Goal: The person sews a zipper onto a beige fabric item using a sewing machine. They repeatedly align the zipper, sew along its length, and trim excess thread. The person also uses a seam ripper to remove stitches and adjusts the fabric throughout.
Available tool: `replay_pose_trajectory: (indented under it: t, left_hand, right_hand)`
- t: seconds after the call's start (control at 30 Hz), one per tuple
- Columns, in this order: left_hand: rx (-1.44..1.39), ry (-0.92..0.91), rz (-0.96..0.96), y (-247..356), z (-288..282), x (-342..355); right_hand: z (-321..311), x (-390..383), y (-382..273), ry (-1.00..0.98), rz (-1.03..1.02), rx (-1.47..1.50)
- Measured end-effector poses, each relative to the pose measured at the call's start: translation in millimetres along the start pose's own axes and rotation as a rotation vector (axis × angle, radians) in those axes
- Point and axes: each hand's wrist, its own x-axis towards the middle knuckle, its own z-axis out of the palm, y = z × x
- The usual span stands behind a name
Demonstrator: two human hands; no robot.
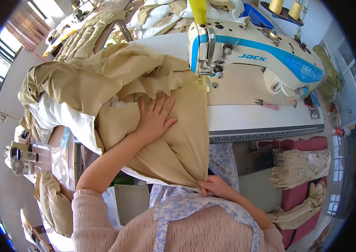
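Observation:
A large piece of khaki fabric [186, 126] with a white underside spreads over the left part of the sewing table and hangs over its front edge. My left hand [155, 119] lies flat on it, fingers spread. Close to my body, my right hand [215, 186] pinches the fabric's near corner, where folds gather toward the fingers. The cloth's straight right edge runs from that hand up to the needle area of a white and blue sewing machine [253, 50]. Its far end reaches the presser foot [202, 79]; whether the foot is down on it I cannot tell.
Pink-handled thread snips [267, 104] lie on the table [245, 119] right of the cloth. A ruler strip [266, 133] lines the front edge. Yellow thread cones [294, 10] stand behind the machine. Bundled khaki pieces [297, 168] rest at the lower right; more garments [165, 19] pile up behind.

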Motion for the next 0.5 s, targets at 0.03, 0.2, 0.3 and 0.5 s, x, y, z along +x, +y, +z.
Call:
replay_pose_trajectory:
  t: [0.03, 0.2, 0.3, 0.5]
  left_hand:
    - [-0.019, 0.061, 0.029, 1, -2, 3]
    - [-0.411, 0.304, 0.131, 19, -53, -4]
    - [-1.026, -0.028, -0.03, 73, -91, -14]
    - [-1.04, 0.175, -0.07, 92, -113, -14]
  right_hand:
    - [1, 3, 3, 0.036, -0.038, 0.002]
    - [-35, -23, -63, 0.31, -0.417, 0.096]
    - [-36, -15, -126, 0.208, -0.683, 0.272]
    - [-21, 5, -155, 0.267, -0.852, 0.182]
